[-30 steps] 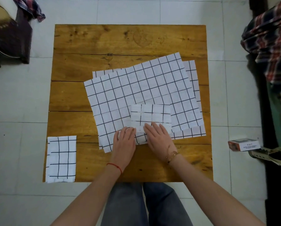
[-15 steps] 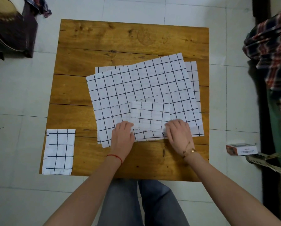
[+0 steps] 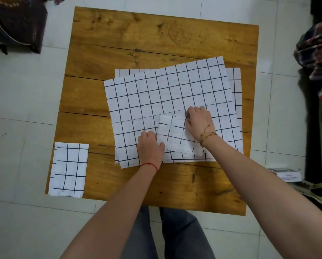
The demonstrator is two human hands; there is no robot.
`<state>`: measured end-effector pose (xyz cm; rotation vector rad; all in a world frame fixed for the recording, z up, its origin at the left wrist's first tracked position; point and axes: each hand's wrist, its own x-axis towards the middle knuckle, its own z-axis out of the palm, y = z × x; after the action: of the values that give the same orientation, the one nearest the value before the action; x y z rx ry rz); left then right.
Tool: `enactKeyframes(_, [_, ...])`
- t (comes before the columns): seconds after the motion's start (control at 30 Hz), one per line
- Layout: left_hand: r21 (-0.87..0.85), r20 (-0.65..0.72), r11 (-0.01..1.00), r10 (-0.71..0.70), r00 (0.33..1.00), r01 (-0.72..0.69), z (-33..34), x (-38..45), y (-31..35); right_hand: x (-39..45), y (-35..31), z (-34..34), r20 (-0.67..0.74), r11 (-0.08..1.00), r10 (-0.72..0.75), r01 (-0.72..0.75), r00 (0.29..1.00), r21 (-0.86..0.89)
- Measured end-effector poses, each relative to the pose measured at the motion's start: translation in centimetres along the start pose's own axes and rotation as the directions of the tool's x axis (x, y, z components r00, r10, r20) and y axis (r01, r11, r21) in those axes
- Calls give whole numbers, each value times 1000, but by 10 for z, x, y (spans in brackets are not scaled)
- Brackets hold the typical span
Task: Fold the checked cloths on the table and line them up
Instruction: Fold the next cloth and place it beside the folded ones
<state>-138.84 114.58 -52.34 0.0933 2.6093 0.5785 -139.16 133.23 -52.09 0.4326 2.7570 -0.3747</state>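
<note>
A square table of worn orange-brown wooden planks (image 3: 137,43) stands on a floor of pale grey tiles (image 3: 25,109). At about seven o'clock on its top, a small folded white cloth with a black grid (image 3: 68,170) lies at the table's corner. Toward four o'clock, large unfolded white checked cloths (image 3: 156,94) lie stacked and overlapping, spread flat across the planks.

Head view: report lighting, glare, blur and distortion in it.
Head view: light is soft and even, with only faint shadows under the left hand and right hand; a mild sheen on the table and floor tiles; grid lines on the small folded cloth look slightly soft; wide-angle bending shows at the table edges; the right margin is dark.
</note>
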Motion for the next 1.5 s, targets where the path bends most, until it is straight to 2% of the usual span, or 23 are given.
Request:
enactKeyframes(0.07, [-40,-2,999,15,1000,-15,-1,0,-1,0,1,1,31,998,8,-10,1000,69])
enactKeyframes(0.13, [-103,1,994,25,1000,-24,-5,0,-5,-3,2,0,76,968,-5,-15,997,250])
enactKeyframes(0.23, [-338,23,940,-43,999,48,-19,1,-14,-12,-5,-8,136,822,59,-126,989,556])
enactKeyframes(0.33, [-601,120,770,-177,977,213,-42,8,-27,-25,-22,-19,229,554,138,-266,964,789])
enactKeyframes(0.4, [-756,247,564,-223,943,332,-59,14,-37,-32,-39,-22,316,328,150,-348,937,878])
enactKeyframes(0.47, [-818,347,404,-220,912,409,-73,16,-48,-39,-61,-18,406,71,183,-424,895,903])
enactKeyframes(0.53, [-824,394,351,-208,895,444,-84,16,-61,-44,-87,-9,516,-132,243,-499,821,856])
enactKeyframes(0.6, [-794,404,396,-222,887,461,-93,13,-78,-50,-111,2,564,-195,296,-530,771,826])
enactKeyframes(0.63, [-765,395,450,-237,887,461,-97,11,-88,-54,-124,9,545,-163,319,-522,775,837])
enactKeyframes(0.7, [-704,338,572,-252,907,422,-104,8,-111,-66,-148,24,466,-13,371,-497,803,868])
enactKeyframes(0.77, [-636,241,695,-234,942,335,-110,3,-135,-81,-169,39,367,221,408,-480,836,849])
enactKeyframes(0.83, [-521,140,816,-208,968,251,-116,-2,-157,-94,-187,55,265,500,361,-426,894,754])
enactKeyframes(0.87, [-484,106,847,-195,975,222,-118,-4,-167,-99,-195,62,239,599,320,-391,917,699])
enactKeyframes(0.93, [-450,77,870,-186,980,200,-121,-9,-184,-105,-210,71,240,708,264,-356,934,610])
enactKeyframes(1.13, [-396,68,906,-136,988,152,-126,-14,-210,-108,-238,81,274,883,191,-287,942,370])
enactKeyframes(1.37, [-284,77,952,-99,992,117,-126,-24,-220,-116,-246,91,321,948,161,-236,933,212])
enactKeyframes(1.5, [-208,53,972,-98,994,107,-130,-27,-224,-119,-247,95,329,947,168,-245,929,209])
